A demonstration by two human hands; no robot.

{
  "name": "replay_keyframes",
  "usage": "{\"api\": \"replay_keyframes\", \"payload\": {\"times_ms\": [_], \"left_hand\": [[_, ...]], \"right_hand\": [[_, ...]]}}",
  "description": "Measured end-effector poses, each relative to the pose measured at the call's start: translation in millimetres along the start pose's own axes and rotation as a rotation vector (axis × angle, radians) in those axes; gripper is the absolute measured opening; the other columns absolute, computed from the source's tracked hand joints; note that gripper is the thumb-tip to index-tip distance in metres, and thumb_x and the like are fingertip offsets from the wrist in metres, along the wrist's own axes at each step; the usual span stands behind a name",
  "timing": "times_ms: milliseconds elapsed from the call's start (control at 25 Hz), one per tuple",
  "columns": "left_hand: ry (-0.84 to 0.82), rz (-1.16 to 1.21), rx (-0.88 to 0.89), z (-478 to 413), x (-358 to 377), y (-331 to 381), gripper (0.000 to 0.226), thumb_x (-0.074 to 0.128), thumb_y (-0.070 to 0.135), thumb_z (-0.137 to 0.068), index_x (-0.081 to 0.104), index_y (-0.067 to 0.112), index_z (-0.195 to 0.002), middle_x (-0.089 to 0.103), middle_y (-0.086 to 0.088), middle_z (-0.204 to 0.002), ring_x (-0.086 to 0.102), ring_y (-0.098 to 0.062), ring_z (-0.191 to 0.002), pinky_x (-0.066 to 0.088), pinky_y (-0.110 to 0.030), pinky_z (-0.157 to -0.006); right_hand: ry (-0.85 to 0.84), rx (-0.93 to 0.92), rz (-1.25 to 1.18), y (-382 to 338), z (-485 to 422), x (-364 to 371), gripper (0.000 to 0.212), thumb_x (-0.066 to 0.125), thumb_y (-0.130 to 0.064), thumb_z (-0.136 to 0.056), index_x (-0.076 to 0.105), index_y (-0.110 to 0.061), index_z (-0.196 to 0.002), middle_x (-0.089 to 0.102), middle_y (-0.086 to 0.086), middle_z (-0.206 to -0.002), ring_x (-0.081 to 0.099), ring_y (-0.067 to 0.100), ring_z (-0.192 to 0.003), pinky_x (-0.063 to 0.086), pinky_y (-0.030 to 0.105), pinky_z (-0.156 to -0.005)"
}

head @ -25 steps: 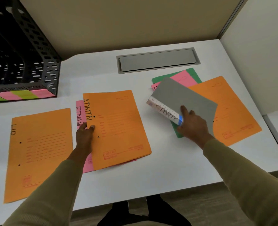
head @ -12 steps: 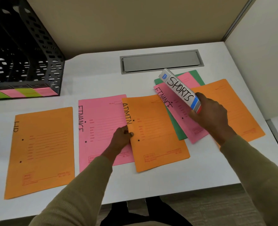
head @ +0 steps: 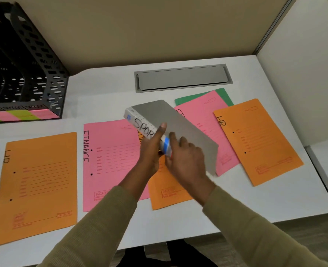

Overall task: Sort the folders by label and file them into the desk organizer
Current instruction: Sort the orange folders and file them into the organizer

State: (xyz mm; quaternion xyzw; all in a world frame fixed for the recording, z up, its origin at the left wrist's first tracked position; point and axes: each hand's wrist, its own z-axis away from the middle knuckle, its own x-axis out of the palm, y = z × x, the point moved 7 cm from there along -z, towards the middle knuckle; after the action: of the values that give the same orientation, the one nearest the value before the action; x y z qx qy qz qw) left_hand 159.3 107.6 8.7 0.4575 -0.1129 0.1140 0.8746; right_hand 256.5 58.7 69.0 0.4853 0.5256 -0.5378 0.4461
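White bench (head: 109, 97), beige cubicle | left hand (head: 151, 151) and right hand (head: 186, 158) both clasp gray binder (head: 178, 120) near its striped spine end, fingers curled, left thumb on the lettering | binder tilted above middle orange folder (head: 167, 195) | desk organizer (head: 34, 74) back left, well apart

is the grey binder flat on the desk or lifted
The binder is lifted and tilted: left hand and right hand grip its spine above the middle orange folder.

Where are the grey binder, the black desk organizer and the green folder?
grey binder (head: 180, 124), head view, on its grey cover.
black desk organizer (head: 42, 60), head view, on its perforated side wall.
green folder (head: 224, 96), head view, on its exposed far corner.
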Motion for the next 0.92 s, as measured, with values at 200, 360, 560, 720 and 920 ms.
{"api": "replay_keyframes", "payload": {"times_ms": [200, 360, 560, 720, 920], "left_hand": [[0.315, 0.057, 0.008, -14.6, -93.5, -10.2, 0.032, 0.074, 0.012, -0.083, 0.059, 0.013, -0.112, 0.07, -0.017, -0.108, 0.07, -0.032, -0.09, 0.058, -0.039, -0.073], [0.358, -0.011, -0.06, -10.7, -151.6, -19.4, 0.037, 0.071, 0.013, -0.084, 0.057, 0.011, -0.118, 0.068, -0.019, -0.114, 0.068, -0.035, -0.095, 0.058, -0.044, -0.081], [0.367, -0.071, -0.092, -1.5, -181.0, -25.0, 0.031, 0.066, 0.011, -0.088, 0.055, 0.015, -0.117, 0.067, -0.009, -0.099, 0.066, -0.028, -0.084, 0.055, -0.037, -0.073], [0.347, -0.083, -0.131, -7.8, -181.6, -27.4, 0.021, 0.066, 0.011, -0.088, 0.057, 0.022, -0.104, 0.067, -0.009, -0.1, 0.065, -0.028, -0.087, 0.054, -0.044, -0.085], [0.243, -0.033, -0.153, -11.7, -155.6, -32.5, 0.038, 0.066, 0.008, -0.087, 0.058, 0.016, -0.123, 0.065, -0.013, -0.113, 0.064, -0.031, -0.099, 0.052, -0.048, -0.097]], "right_hand": [[0.015, 0.002, -0.452, 25.1, -4.6, 20.0, 0.058, 0.058, -0.053, -0.089, 0.057, -0.016, -0.133, 0.064, 0.007, -0.126, 0.063, 0.027, -0.11, 0.053, 0.039, -0.088], [-0.042, 0.274, -0.359, 123.6, -20.0, 61.2, 0.056, 0.06, -0.034, -0.093, 0.046, -0.01, -0.141, 0.049, 0.017, -0.142, 0.048, 0.035, -0.129, 0.048, 0.049, -0.099], [-0.425, 0.361, -0.091, 184.5, -5.7, 114.1, 0.091, 0.065, -0.049, -0.086, 0.016, -0.013, -0.154, 0.026, 0.026, -0.154, 0.037, 0.045, -0.135, 0.046, 0.053, -0.099], [-0.389, 0.231, -0.033, 175.4, -10.5, 106.1, 0.078, 0.061, -0.044, -0.088, 0.026, -0.01, -0.148, 0.058, 0.016, -0.115, 0.061, 0.03, -0.093, 0.049, 0.034, -0.069], [-0.262, 0.214, 0.051, 160.7, -23.6, 74.3, 0.052, 0.052, -0.021, -0.09, 0.043, -0.005, -0.139, 0.068, 0.016, -0.095, 0.062, 0.033, -0.075, 0.037, 0.031, -0.059]]}}
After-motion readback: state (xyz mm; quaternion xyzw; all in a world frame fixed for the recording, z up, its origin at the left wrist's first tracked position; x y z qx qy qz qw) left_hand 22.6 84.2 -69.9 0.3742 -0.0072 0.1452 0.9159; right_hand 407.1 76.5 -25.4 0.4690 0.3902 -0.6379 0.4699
